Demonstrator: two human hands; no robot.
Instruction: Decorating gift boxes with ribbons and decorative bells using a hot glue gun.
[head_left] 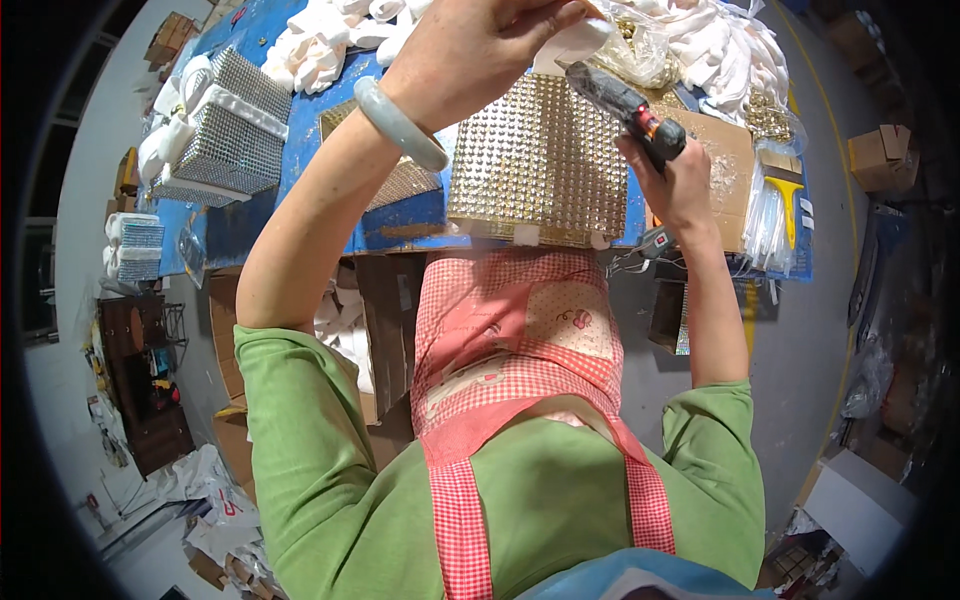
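Observation:
My left hand (490,50) is raised over the table, fingers pinched on a white piece of fabric (573,48). Below it, at the table's near edge, stands a box covered in gold rhinestone mesh (535,160). My right hand (685,190) is wrapped round a dark hot glue gun (620,105), whose nozzle points up and left, close to the box's top right corner and the fabric. Part of the box's far side is hidden behind the fabric and my left hand.
On the left of the blue table (400,228) are silver rhinestone boxes (235,135) with white bows. White fabric flowers (310,45) lie at the back. To the right are cardboard (735,170), a yellow-handled brush (785,195) and clear glue sticks (765,225).

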